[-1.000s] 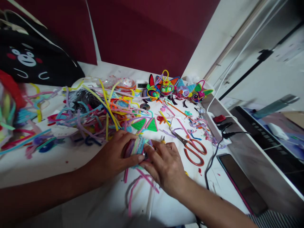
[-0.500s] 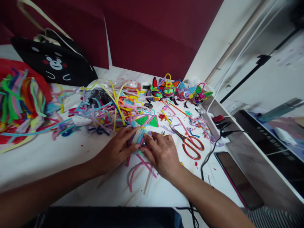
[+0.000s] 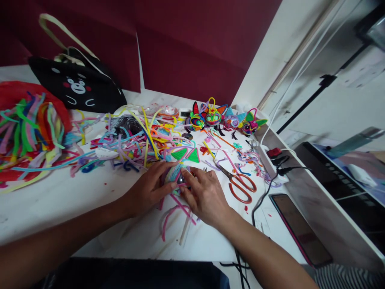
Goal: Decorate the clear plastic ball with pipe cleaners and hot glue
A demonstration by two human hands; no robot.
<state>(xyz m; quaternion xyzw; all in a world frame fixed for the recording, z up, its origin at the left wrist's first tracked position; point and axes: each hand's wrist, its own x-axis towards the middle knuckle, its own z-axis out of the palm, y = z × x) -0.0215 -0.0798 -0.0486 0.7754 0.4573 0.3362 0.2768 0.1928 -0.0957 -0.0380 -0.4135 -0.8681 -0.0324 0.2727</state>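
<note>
My left hand (image 3: 149, 188) and my right hand (image 3: 205, 195) meet over a small ball wound from pastel pipe cleaners (image 3: 175, 175) on the white table (image 3: 60, 200). Both hands have their fingers closed on it, the left from the left side, the right from the right with fingertips pressed to a dark spot on it. Loose pink pipe cleaner ends (image 3: 172, 212) trail from under the hands toward me. Two green pipe-cleaner triangles (image 3: 186, 154) lie just beyond the ball.
A tangle of coloured pipe cleaners (image 3: 132, 140) spreads behind the hands, with another heap (image 3: 27, 128) at far left. Orange-handled scissors (image 3: 240, 185) lie to the right, beside a black cable (image 3: 264, 192) and a phone (image 3: 300, 228). Finished colourful figures (image 3: 222, 116) line the back; a black bag (image 3: 78, 86) stands left.
The view has pulled back and swung left, bringing the left heap and bag into sight. Both hands stay closed on the ball; the fingers have shifted slightly on it.
</note>
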